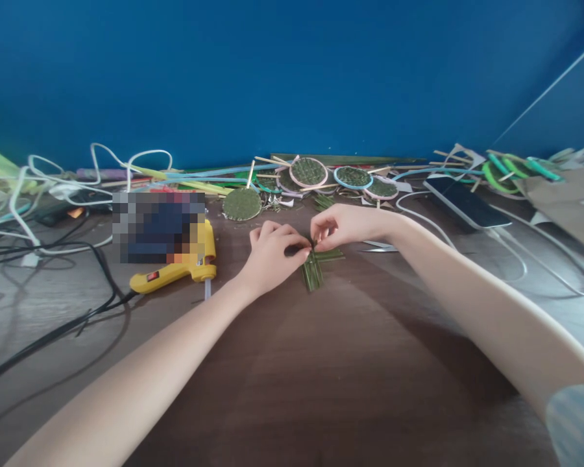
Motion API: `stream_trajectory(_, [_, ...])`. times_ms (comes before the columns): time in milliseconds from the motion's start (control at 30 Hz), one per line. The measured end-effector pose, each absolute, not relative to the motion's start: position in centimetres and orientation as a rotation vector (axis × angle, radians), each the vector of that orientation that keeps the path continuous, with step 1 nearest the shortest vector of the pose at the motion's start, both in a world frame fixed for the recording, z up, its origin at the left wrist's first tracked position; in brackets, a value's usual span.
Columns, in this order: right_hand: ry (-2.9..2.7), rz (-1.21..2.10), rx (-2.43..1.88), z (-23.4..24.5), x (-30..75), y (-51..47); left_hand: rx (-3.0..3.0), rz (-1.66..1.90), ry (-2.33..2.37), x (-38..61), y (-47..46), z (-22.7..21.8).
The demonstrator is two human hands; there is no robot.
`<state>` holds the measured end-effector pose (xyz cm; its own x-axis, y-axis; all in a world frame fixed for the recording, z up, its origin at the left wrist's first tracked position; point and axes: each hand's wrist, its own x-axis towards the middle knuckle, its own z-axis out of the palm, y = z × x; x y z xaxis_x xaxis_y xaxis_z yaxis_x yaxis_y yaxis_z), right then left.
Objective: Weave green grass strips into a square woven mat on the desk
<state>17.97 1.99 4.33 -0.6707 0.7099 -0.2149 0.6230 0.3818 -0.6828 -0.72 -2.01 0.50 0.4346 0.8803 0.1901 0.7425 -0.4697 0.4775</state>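
Woven green leaf strips (313, 272) lie crossed on the brown tabletop, with ends sticking out toward me and to the right. My left hand (277, 253) is closed at their left side, its thumb and fingertips pinching the strips. From the right, my right hand (338, 226) reaches in with thumb and index finger pressed together on a strip at the crossing. Both sets of fingertips nearly meet there and partly cover the weave. Just beyond my hands is a round green woven disc (242, 204) with a wooden stick.
A yellow glue gun (175, 272) with a black cord lies to the left. Several rimmed woven fans (309, 172) are piled at the back, before the blue wall (292, 78). A phone (464, 201), white cables and scissors (377, 247) lie to the right.
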Motion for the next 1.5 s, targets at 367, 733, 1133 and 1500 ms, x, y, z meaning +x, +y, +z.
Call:
stream_trajectory(367, [-2.4, 1.206, -1.157, 4.08, 17.77, 1.81, 2.415, 0.589, 1.391, -0.72, -1.93, 0.16])
stream_trajectory(733, [-2.32, 1.316, -1.109, 4.15, 17.63, 1.75, 2.404, 0.588, 1.391, -0.74, -2.01, 0.32])
stream_trajectory(1133, [-2.349, 1.216, -1.225, 4.13, 17.81, 1.86, 2.414, 0.602, 1.377, -0.77, -1.94, 0.18])
stream_trajectory(1500, [-2.6, 0.919, -1.378, 4.03, 18.14, 2.41, 2.392, 0.572, 1.34, -0.88, -1.87, 0.22])
